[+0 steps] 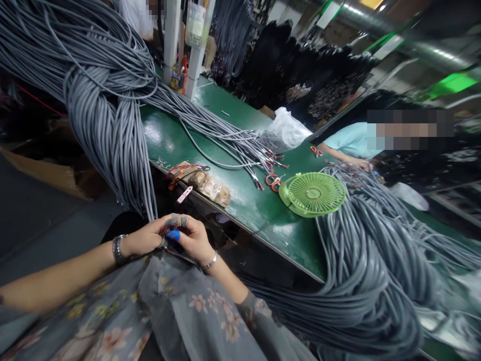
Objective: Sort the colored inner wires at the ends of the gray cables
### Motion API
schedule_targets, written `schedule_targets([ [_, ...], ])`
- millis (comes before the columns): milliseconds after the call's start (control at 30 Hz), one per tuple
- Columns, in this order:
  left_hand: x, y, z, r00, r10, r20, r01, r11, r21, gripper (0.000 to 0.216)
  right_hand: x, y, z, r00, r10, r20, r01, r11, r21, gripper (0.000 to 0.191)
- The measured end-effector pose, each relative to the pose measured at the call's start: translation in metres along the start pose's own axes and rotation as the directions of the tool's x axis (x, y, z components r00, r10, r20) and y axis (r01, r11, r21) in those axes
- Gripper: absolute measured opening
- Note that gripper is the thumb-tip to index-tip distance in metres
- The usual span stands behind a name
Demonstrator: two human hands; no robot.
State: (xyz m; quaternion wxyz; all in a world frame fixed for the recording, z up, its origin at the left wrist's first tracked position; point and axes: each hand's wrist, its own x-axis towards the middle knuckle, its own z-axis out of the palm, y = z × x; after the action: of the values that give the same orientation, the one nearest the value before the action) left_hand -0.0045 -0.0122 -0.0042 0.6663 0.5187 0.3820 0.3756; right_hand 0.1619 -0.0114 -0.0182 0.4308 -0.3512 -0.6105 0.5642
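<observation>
Cables are grey, the desk dark green, the fan light green. Garment: grey, patterned with pink and yellow flowers. Thumb covering: blue.

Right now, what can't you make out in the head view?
All in the head view:
Wire ends in left hand and right hand: mostly covered by the hands themselves.
Pale tag: markings too small to read.
Upper-left gray cables: cut off by left and top edges.
White bag: contents hidden by crumpled plastic.
</observation>
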Motion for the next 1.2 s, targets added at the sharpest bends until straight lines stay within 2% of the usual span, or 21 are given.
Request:
schedule_targets([
  [67,-0.003,0.002,-0.001,0.999,-0.042,0.003,0.043,0.997,-0.063,0.034,0.002,0.001,0.003,0.998,0.054,-0.034,-0.051,0.997,0.064,0.035],
  [167,-0.005,0.006,-0.003,0.995,-0.101,0.028,0.104,0.986,-0.132,0.036,0.006,0.002,0.004,0.997,0.077,-0.014,-0.073,0.984,0.161,0.042],
  [333,-0.003,0.011,-0.004,0.985,-0.173,0.022,0.174,0.966,-0.191,0.039,0.012,-0.003,-0.001,1.0,-0.008,0.0,0.008,0.993,0.118,0.035],
  [500,0.0,0.005,-0.007,0.984,-0.175,-0.015,0.169,0.967,-0.192,0.05,0.018,0.0,0.003,0.995,0.044,0.09,-0.052,0.995,0.083,0.033],
  [567,0.001,0.003,-0.008,0.983,-0.182,-0.014,0.177,0.968,-0.178,0.053,0.019,0.004,0.007,0.994,0.075,0.079,-0.081,0.993,0.084,0.033],
  [633,0.001,0.004,-0.011,0.985,-0.173,-0.026,0.164,0.965,-0.203,0.053,0.019,0.01,0.009,0.994,0.106,0.016,-0.107,0.987,0.122,0.036],
  [733,0.002,0.009,-0.02,0.981,-0.136,-0.14,0.087,0.947,-0.309,0.05,0.018,0.017,0.008,0.98,0.155,-0.124,-0.134,0.977,0.166,0.038],
  [833,0.003,0.012,-0.03,0.939,-0.135,-0.315,0.016,0.935,-0.355,0.037,0.014,0.021,0.006,0.964,0.188,-0.189,-0.16,0.975,0.152,0.036],
  [900,0.003,0.012,-0.034,0.919,-0.141,-0.367,0.003,0.936,-0.352,0.027,0.011,0.023,0.007,0.966,0.192,-0.171,-0.171,0.977,0.13,0.033],
  [1000,0.003,0.008,-0.032,0.924,-0.131,-0.359,0.011,0.948,-0.317,0.028,0.007,0.023,0.011,0.969,0.213,-0.125,-0.197,0.971,0.133,0.032],
  [1133,0.001,0.005,-0.023,0.937,-0.081,-0.339,-0.005,0.97,-0.244,0.039,0.008,0.023,0.015,0.955,0.272,-0.115,-0.235,0.937,0.259,0.04],
  [1200,0.0,0.005,-0.02,0.947,-0.057,-0.317,0.011,0.989,-0.146,0.041,0.009,0.023,0.015,0.943,0.31,-0.122,-0.255,0.908,0.332,0.047],
])
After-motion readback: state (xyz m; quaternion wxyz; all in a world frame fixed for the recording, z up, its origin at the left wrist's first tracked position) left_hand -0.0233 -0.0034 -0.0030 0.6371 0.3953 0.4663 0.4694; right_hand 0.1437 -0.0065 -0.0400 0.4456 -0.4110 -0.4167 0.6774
